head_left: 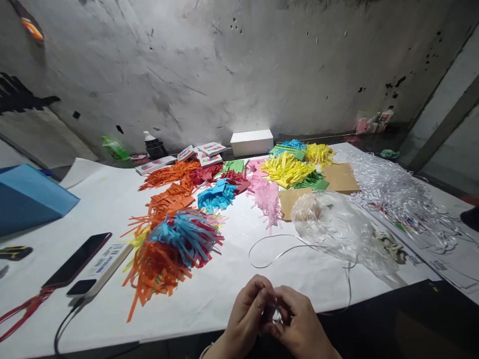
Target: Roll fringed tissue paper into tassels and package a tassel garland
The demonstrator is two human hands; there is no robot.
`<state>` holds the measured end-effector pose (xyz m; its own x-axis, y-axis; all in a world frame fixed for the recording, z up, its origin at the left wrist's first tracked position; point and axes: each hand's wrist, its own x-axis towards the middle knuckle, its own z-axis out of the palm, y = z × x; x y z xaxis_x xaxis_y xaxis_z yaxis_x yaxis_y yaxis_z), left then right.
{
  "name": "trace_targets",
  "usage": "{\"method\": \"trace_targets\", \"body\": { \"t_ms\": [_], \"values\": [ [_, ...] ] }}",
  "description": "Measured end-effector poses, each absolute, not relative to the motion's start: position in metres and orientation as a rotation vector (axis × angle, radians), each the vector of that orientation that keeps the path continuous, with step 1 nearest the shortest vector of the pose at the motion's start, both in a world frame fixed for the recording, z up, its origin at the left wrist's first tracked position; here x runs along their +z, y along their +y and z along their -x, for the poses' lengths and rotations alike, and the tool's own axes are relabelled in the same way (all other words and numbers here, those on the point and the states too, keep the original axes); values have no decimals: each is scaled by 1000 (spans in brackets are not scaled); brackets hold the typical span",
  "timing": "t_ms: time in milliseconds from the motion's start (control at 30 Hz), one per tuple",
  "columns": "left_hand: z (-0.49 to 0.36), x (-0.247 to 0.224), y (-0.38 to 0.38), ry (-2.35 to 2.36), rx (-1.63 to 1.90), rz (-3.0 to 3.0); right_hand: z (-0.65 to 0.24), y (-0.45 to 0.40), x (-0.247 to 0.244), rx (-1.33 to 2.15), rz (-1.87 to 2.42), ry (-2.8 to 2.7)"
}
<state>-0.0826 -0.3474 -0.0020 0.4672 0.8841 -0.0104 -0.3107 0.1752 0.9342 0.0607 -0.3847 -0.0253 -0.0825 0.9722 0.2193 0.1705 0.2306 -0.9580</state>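
At the table's near edge, my left hand (243, 314) and my right hand (297, 319) meet with fingers pinched together. Between them is a small shiny whitish piece (277, 315), mostly hidden by the fingers, so its kind is unclear. Just beyond lies a loop of thin white cord (258, 266) that runs right toward a crumpled clear plastic bag (337, 224). Left of the hands sits a heap of fringed paper tassels, orange (159, 267) and blue with red (187, 237). Pink fringed paper (266, 197) and yellow fringed paper (286, 169) lie farther back.
A phone (80, 259), a white power bank (103, 269) with a black cable and red-handled scissors (28, 309) lie left. A blue box (33, 197) stands behind them. White shredded strands (400, 189) pile up right. A white box (252, 143) stands by the wall.
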Motion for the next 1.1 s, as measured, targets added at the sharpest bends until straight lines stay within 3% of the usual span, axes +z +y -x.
{"method": "trace_targets", "body": {
  "t_ms": [133, 367, 600, 767, 867, 967, 1100],
  "values": [
    [96, 9, -336, 693, 1065, -1194, -67, -383, -16, 896, 1110, -1660],
    [99, 26, -326, 691, 1103, -796, -101, -394, -18, 930, 951, -1766],
    [102, 40, -309, 780, 1338, -593, -144, -411, -16, 954, 1298, -1829],
    [121, 46, -285, 782, 1533, -591, -224, -416, -21, 737, 1545, -1877],
    [120, 37, -285, 852, 1560, -738, -258, -411, -22, 296, 1668, -1925],
    [109, 24, -300, 873, 1476, -1117, -236, -393, -13, -221, 1569, -1812],
    [91, 10, -322, 797, 1361, -1611, -133, -360, -6, 40, 1132, -1938]
  ]
}}
